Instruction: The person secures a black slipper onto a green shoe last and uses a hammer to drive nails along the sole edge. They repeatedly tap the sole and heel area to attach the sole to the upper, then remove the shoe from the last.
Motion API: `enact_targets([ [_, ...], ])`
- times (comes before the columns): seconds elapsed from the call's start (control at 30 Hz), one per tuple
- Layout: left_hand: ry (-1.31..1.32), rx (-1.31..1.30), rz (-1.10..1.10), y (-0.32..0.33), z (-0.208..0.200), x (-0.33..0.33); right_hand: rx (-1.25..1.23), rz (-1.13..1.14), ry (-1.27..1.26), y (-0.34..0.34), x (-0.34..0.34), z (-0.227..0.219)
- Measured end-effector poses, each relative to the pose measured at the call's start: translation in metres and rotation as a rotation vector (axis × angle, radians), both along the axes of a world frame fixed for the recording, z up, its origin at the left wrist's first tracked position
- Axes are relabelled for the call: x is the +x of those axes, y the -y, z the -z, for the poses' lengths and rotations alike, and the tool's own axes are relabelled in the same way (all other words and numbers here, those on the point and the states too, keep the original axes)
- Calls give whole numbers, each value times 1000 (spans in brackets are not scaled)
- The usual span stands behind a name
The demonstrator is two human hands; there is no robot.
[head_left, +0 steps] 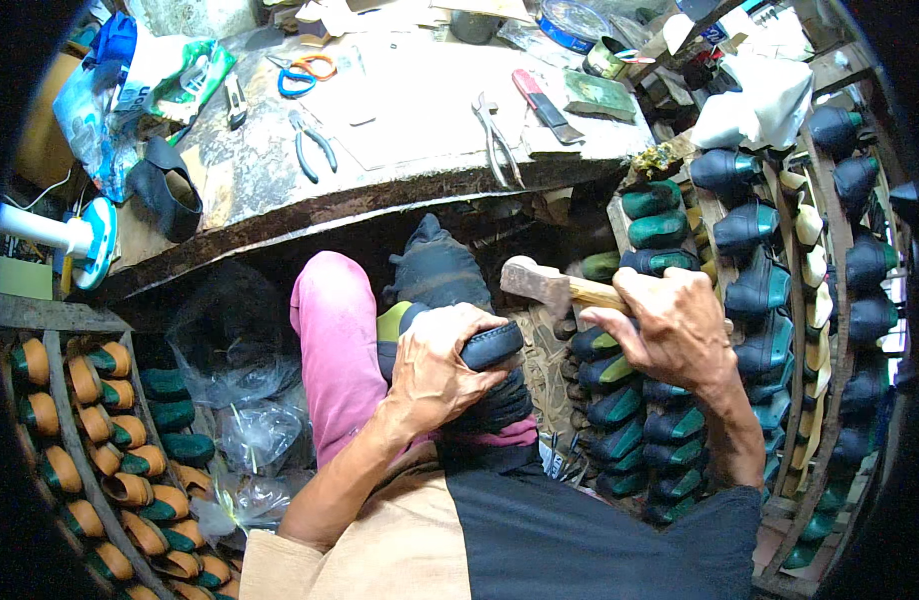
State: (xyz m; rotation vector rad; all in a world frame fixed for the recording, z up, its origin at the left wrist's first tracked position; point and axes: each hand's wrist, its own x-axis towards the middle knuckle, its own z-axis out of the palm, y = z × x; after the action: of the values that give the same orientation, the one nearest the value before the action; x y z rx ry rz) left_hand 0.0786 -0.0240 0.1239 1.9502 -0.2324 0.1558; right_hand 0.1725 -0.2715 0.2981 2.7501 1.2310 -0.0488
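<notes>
The left hand (442, 362) grips a dark shoe (492, 346) while the right hand (672, 322) holds a hammer (540, 286) nearby.

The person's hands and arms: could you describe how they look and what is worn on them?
The left hand and right hand wear no gloves, and the forearms are bare. The left sleeve is beige; the right sleeve is dark.

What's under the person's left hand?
A black shoe; its rounded end pokes out to the right of the left hand. A yellow-green piece shows on the other side. The hand covers the middle, so whether they join cannot be seen.
</notes>
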Motion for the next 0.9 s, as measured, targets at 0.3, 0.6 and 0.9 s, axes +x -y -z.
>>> enact_targets([
  [0.3,-52,-119,-31,-22,-8,-18,55,-42,38,-26,-3,-4],
  [0.6,-97,-150,96,-64,-10,-66,332,281,-615,-35,14,38],
  [0.9,-168,-200,110,-69,-8,-90,210,341,-1547,-23,38,56],
])
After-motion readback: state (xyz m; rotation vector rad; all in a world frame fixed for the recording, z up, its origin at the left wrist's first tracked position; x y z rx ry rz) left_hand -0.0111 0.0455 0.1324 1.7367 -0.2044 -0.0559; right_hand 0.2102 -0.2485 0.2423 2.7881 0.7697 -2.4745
